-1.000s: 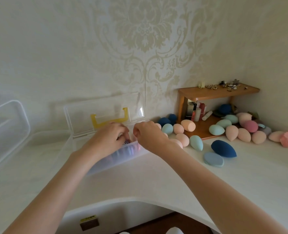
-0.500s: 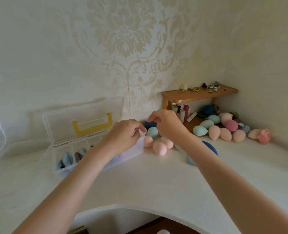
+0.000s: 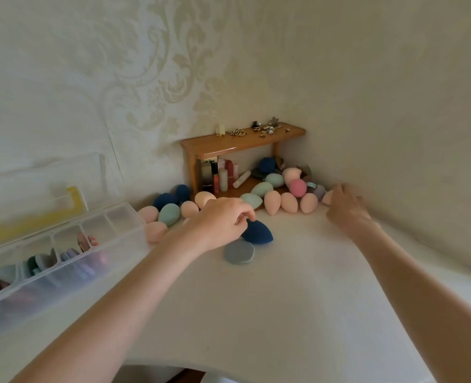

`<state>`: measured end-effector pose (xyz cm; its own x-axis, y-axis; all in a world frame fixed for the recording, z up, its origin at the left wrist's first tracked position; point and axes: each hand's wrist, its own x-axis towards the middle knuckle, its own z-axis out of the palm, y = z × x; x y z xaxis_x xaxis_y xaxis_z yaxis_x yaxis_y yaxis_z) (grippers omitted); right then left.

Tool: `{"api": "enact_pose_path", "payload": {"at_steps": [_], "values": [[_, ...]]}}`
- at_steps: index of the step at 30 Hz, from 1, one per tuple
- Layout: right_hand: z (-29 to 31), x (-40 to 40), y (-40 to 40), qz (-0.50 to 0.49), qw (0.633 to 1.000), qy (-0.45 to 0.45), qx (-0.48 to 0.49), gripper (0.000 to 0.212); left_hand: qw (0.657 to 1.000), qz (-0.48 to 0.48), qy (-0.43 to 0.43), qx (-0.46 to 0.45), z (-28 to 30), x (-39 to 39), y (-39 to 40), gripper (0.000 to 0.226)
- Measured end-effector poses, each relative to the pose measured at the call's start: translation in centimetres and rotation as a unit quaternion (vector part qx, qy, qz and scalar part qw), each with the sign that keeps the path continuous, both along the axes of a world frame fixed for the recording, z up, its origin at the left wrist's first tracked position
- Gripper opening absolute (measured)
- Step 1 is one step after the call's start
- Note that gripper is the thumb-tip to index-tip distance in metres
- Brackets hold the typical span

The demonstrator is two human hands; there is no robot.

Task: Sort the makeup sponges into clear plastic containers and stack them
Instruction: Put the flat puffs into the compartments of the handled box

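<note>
Reaching across the bench [image 3: 298, 286], her left hand [image 3: 220, 219] curls loose fingers over the navy sponge [image 3: 258, 232]; the right hand [image 3: 345, 207] touches a peach sponge [image 3: 327, 197] far right. The open container [image 3: 71, 250] sits left.

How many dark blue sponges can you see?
4. One dark blue sponge lies by the left hand, two sit left of the wooden shelf, one sits under it. More may be hidden in the pile.
</note>
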<state>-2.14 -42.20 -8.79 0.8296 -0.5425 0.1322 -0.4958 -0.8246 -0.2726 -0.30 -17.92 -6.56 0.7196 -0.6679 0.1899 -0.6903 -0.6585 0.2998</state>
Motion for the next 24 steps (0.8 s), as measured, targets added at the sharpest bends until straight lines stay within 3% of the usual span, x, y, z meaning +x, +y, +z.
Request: {"api": "enact_pose_path", "payload": {"at_steps": [6,9,12,16,19,24], "values": [[1.4,-0.1,0.2,-0.013,0.997,-0.071,0.017,0.016,1.0,-0.006,-0.003,0.005,0.1,-0.1,-0.5,0.027],[3.5,-0.2,2.0,-0.007,0.992,-0.123,0.0,0.02,1.0,0.009,-0.019,0.001,0.3,-0.4,0.4,0.026],[5.6,-0.2,5.2,0.08,0.969,-0.233,0.01,0.021,0.999,0.03,-0.013,-0.028,0.5,-0.8,2.2,0.023],[6.9,0.3,12.1,0.253,0.906,-0.329,0.083,0.008,0.99,0.118,0.002,-0.074,1.2,-1.2,6.4,0.026],[6.9,0.3,18.6,0.357,0.867,-0.318,0.137,0.002,0.979,0.175,-0.024,-0.099,1.5,-1.4,11.2,0.026],[5.0,0.6,25.9,0.425,0.836,-0.248,0.243,0.007,0.96,0.258,-0.035,-0.106,1.7,-1.9,18.9,0.024]]}}
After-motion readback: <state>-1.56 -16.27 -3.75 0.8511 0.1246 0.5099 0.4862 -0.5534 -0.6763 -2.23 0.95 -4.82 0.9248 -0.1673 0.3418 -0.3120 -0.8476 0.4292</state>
